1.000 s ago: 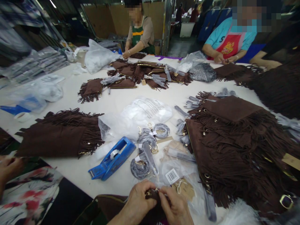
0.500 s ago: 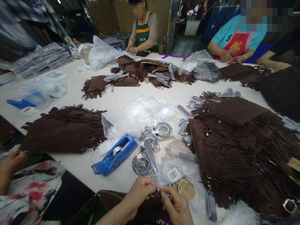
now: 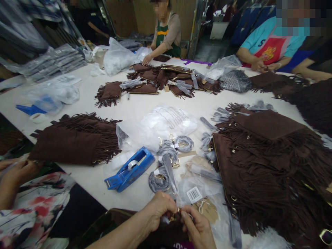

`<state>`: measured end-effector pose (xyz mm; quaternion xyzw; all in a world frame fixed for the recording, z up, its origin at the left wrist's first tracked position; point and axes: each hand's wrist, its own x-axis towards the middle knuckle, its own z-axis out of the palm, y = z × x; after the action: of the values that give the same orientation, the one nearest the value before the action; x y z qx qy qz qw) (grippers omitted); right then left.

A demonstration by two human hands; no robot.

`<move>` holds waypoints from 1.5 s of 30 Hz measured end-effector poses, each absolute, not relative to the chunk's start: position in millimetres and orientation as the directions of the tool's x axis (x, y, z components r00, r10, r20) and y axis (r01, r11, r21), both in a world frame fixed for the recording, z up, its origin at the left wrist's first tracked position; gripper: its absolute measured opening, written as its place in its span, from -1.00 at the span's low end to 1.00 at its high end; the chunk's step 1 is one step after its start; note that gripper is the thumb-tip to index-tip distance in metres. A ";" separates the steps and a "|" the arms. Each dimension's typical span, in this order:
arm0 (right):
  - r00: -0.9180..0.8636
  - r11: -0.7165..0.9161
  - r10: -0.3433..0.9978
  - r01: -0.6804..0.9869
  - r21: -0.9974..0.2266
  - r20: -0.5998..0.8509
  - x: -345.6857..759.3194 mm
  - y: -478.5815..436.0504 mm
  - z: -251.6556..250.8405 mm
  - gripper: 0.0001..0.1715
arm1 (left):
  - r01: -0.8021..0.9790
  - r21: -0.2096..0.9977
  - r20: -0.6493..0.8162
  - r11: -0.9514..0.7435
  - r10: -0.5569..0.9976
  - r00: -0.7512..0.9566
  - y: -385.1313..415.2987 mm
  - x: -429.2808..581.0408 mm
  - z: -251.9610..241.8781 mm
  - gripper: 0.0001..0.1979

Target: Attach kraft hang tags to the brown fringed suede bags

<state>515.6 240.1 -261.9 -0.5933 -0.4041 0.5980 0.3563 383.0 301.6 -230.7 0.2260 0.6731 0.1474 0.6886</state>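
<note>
The white table (image 3: pixel 127 110) is the largest thing, with a smooth, flat surface. Along its right edge lies a big heap of bags (image 3: pixel 259 166), made of dark brown, suede-like cloth with long, thin fringes and gold-coloured rings. Towards the left edge lies a flat, almost rectangular bundle (image 3: pixel 67 145) of the same fringed cloth. In the middle rests a puffy bag of thin, cloudy plastic (image 3: pixel 166 121). At the near edge is the held bag (image 3: pixel 123 216), dark brown with a gold-coloured zip; its lower part is out of view. Not far from this edge rests a wedge-shaped tape dispenser (image 3: pixel 129 169) of hard blue plastic. Between it and the heap lie grey straps (image 3: pixel 158 178), wound in round coils. The left hand (image 3: pixel 159 209) and the right hand (image 3: pixel 196 226) meet above the held bag. The grip of each is closed, pinching a small, shiny metal fitting (image 3: pixel 178 210), whose exact shape the fingers hide.
</note>
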 end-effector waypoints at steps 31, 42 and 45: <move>-0.093 -0.569 0.819 0.001 -0.823 -0.566 526.8 255.7 -259.4 -0.54 | 0.126 0.590 -0.805 0.798 0.570 0.164 298.5 377.7 -229.6 -0.86; -0.253 -0.150 0.919 0.486 -0.861 -0.303 538.8 267.0 -250.6 -0.68 | 0.212 0.668 -0.741 0.713 0.664 0.099 293.7 388.5 -223.6 -0.86; -0.323 0.059 0.932 0.586 -0.808 -0.165 539.5 264.9 -251.5 -0.72 | 0.218 0.681 -0.729 0.699 0.675 0.113 290.7 388.5 -222.2 -0.87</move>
<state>539.5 264.9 -251.5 -0.5438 -0.6977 0.4178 0.2073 388.5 290.7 -222.2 0.3473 0.6430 0.1731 0.6603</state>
